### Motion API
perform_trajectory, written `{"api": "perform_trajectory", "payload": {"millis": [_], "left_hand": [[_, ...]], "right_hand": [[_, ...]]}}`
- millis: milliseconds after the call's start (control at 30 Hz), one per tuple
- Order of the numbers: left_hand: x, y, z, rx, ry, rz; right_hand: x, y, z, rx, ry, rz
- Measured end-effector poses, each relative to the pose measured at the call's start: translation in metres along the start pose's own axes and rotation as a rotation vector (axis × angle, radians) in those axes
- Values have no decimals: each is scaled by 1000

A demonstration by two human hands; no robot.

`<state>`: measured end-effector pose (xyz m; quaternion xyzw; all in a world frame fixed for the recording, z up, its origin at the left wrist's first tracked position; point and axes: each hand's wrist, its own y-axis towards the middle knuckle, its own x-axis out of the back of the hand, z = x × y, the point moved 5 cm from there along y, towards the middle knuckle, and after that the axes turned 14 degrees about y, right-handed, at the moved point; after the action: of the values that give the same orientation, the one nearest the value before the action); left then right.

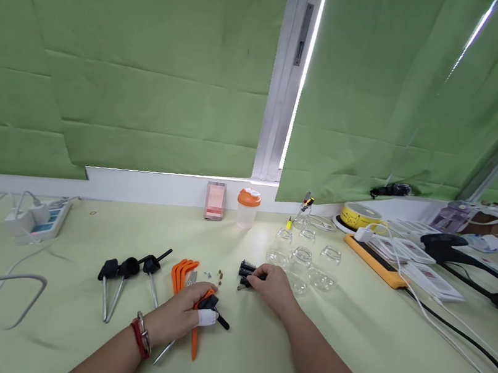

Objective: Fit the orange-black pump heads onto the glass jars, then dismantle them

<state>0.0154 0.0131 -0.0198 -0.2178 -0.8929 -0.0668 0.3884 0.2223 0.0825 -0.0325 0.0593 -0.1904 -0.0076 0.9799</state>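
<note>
My left hand [183, 312], with a white wrap on the thumb, is closed around a black plastic head [208, 302] joined to an orange bar [194, 343]. A black stub [223, 322] sticks out to the right of it, and a metal rod [163, 353] slants out below the hand. My right hand [275, 287] has its fingertips pinched together at a group of small black parts [246, 268]; whether a part is between them is hidden. Several orange bent bars [180, 271] and small brown pieces [221, 274] lie just beyond my left hand.
To the left lie black heads with metal rods [119, 279]. Glass cups [301, 258] stand upside down at the right. An orange-lidded cup [247, 210] and a phone [215, 201] stand at the back. A power strip [373, 262] and cables run along the right; another strip [50, 219] sits left.
</note>
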Motion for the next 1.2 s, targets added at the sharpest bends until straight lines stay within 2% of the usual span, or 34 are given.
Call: {"api": "perform_trajectory", "payload": {"millis": [167,300,433,567,700,933,1200], "left_hand": [[0,0,3,4,9,1],[-4,1,6,-4,0,23],[-13,4,0,-87,-10,45],[-24,9,-15,-178,94,85],[-30,13,-19,-141,197,102],[-32,17,-15,-134,216,66],[-34,20,-26,-123,338,82]], "right_hand": [[5,0,-2,-23,-16,-6],[0,0,-2,6,1,26],[-7,-2,-2,36,16,86],[-9,-2,-3,48,23,115],[-9,-1,-7,23,46,147],[-11,1,-19,-27,79,199],[-9,2,-22,-72,76,249]]}}
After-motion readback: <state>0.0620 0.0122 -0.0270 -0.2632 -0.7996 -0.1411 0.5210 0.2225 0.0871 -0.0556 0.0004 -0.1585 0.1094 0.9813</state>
